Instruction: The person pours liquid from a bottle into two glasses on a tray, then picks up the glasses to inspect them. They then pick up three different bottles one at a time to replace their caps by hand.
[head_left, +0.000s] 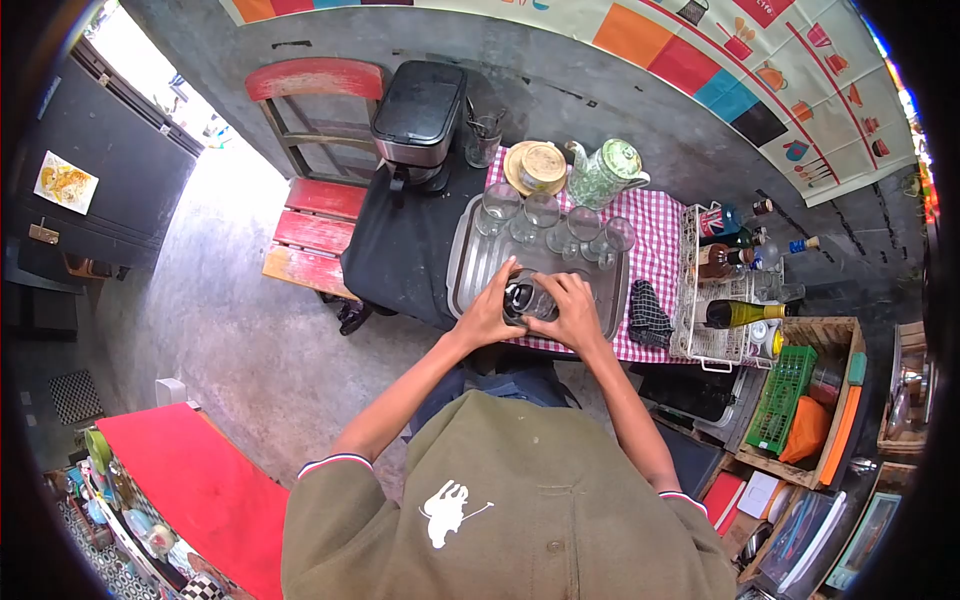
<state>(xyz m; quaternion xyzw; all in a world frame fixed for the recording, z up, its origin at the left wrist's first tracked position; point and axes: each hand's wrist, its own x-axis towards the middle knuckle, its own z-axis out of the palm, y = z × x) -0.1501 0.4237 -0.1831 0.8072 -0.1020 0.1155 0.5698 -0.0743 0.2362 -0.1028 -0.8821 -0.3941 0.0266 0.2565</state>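
My left hand and my right hand curl around a clear glass from its two sides. Dark patches show through the glass, between my thumbs and fingers. It is held over the front part of a grey metal tray. Several upturned-looking clear stemmed glasses stand together at the back of this tray, beyond my fingertips. To the right of the tray lies a dark checked cloth, bunched up on a red-and-white checked tablecloth.
Behind the tray stand a green speckled teapot and a lidded pot on a saucer. A black bin-shaped appliance is at the back left. At right, a white wire rack holds bottles. A red wooden chair stands left.
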